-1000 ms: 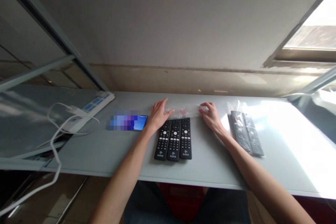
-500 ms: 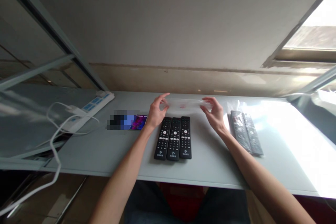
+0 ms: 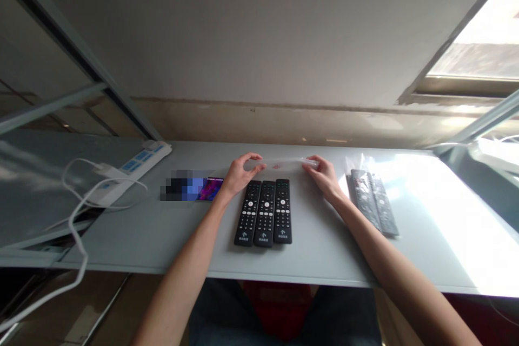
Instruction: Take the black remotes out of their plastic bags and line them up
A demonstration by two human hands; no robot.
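A clear plastic bag (image 3: 279, 162) with a small red mark is stretched between my two hands, just above the far ends of three black remote controls (image 3: 264, 212) lying side by side on the grey table (image 3: 332, 248). My left hand (image 3: 238, 174) pinches the bag's left end. My right hand (image 3: 322, 173) pinches its right end. Both hands hover a little over the table.
Two bagged remotes (image 3: 372, 200) lie to the right. A phone (image 3: 205, 188) with a lit screen lies left of my left hand. A white power strip (image 3: 135, 159) with white cables (image 3: 77, 200) sits at the far left. The wall rises behind the table.
The bag lay flat on the table under my hands a second ago. I have lifted it and now hold it taut by both ends.
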